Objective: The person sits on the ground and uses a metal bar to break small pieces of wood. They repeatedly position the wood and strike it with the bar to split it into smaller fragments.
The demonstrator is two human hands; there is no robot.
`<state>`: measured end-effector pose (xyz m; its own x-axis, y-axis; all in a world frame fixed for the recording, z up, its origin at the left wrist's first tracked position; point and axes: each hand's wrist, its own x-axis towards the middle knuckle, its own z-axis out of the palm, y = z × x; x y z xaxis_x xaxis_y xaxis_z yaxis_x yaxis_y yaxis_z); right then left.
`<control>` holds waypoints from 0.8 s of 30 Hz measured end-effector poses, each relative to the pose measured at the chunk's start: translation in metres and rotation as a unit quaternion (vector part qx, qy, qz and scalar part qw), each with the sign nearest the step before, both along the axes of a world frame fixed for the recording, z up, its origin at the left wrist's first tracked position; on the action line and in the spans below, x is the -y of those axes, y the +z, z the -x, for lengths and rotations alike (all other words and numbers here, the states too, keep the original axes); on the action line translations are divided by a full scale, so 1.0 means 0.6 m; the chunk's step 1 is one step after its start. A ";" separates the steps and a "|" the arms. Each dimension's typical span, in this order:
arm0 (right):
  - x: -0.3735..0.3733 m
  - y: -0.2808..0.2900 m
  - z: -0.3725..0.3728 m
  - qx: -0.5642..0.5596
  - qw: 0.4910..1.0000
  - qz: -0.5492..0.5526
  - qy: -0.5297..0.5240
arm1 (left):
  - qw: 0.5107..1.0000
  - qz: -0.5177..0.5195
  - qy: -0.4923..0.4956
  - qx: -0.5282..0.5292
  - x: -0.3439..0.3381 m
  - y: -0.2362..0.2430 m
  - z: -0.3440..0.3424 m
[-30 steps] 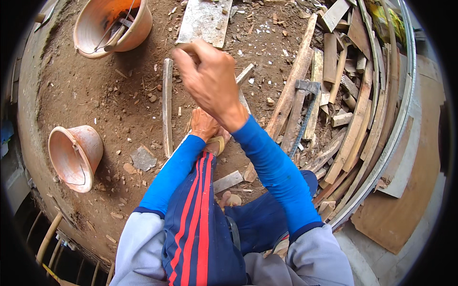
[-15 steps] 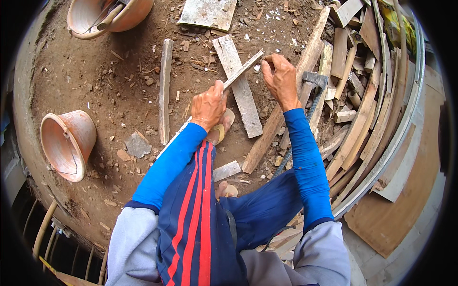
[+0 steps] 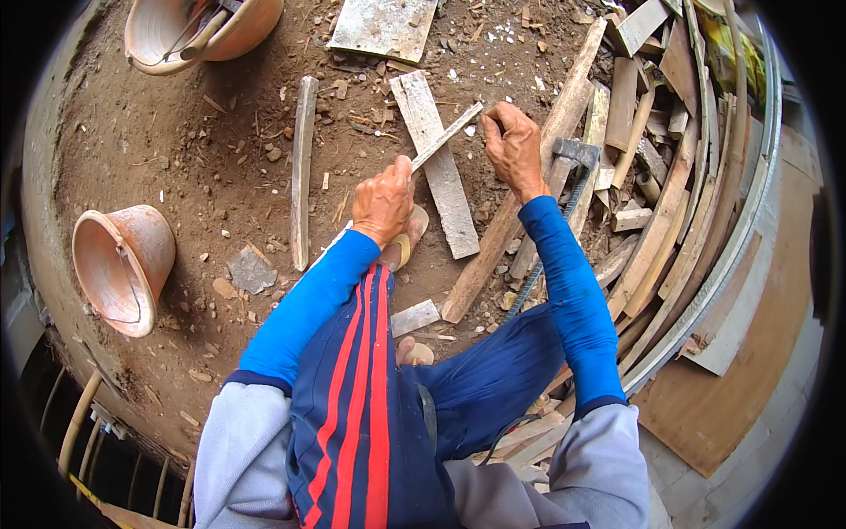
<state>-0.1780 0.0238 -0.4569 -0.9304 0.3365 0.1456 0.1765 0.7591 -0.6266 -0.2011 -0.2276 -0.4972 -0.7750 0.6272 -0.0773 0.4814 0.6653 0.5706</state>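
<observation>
My left hand [image 3: 384, 201] is closed around a thin wooden strip [image 3: 448, 137], which slants up to the right. Its lower part runs back along my left forearm. Just beyond the strip's upper end is my right hand [image 3: 515, 150], fingers curled and thumb pressed to them; whatever they may pinch is too small to make out. Beneath the strip, a flat pale board [image 3: 438, 167] lies on the soil. To the right of my right hand, a hammer [image 3: 577, 152] with a ribbed metal bar for a handle rests on the wood.
Loose timber pieces [image 3: 679, 238] pile up along the right side, inside a curved metal edge [image 3: 765, 194]. A long plank [image 3: 529, 207] lies beside the pile. Clay-coloured buckets [image 3: 123, 269] stand at the left and upper left. A narrow batten [image 3: 303, 172] and a square slab [image 3: 383, 26] lie ahead.
The strip's upper end has dipped slightly, and a small gap now shows between it and my right fingers. My left hand keeps its grip. The whole view has shifted a little.
</observation>
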 end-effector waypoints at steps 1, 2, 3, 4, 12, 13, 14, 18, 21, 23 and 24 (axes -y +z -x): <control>-0.002 0.001 0.005 0.015 1.000 0.019 -0.007 | 1.000 0.000 0.000 -0.005 0.001 -0.001 -0.002; -0.008 0.002 0.014 0.030 0.999 0.039 -0.015 | 1.000 -0.001 0.003 -0.001 0.001 -0.003 0.001; -0.011 0.009 0.019 0.044 0.997 0.055 -0.024 | 1.000 -0.005 0.005 0.003 -0.002 -0.004 0.008; 0.002 0.004 0.018 0.028 0.998 0.042 -0.037 | 1.000 -0.010 0.006 0.007 -0.003 -0.004 0.012; 0.002 0.001 -0.009 0.040 0.992 0.091 -0.081 | 1.000 0.011 0.000 0.007 -0.016 0.005 0.005; 0.008 -0.003 -0.018 0.026 0.992 0.094 -0.084 | 1.000 0.009 -0.001 0.014 -0.017 0.008 0.006; 0.009 -0.001 -0.032 -0.004 0.994 0.068 -0.085 | 1.000 0.007 -0.003 0.022 -0.017 0.010 0.008; 0.016 0.019 -0.146 0.105 0.945 -0.045 -0.307 | 0.998 0.037 0.009 0.057 -0.002 0.015 0.044; -0.001 -0.009 -0.295 0.237 0.878 -0.146 -0.390 | 0.997 0.036 0.004 0.070 -0.007 0.003 0.057; -0.005 -0.025 -0.336 0.238 0.887 -0.030 -0.395 | 0.992 0.047 0.004 0.117 -0.015 0.001 0.072; -0.005 -0.023 -0.341 0.229 0.886 0.067 -0.398 | 0.989 0.041 0.005 0.139 -0.017 0.000 0.077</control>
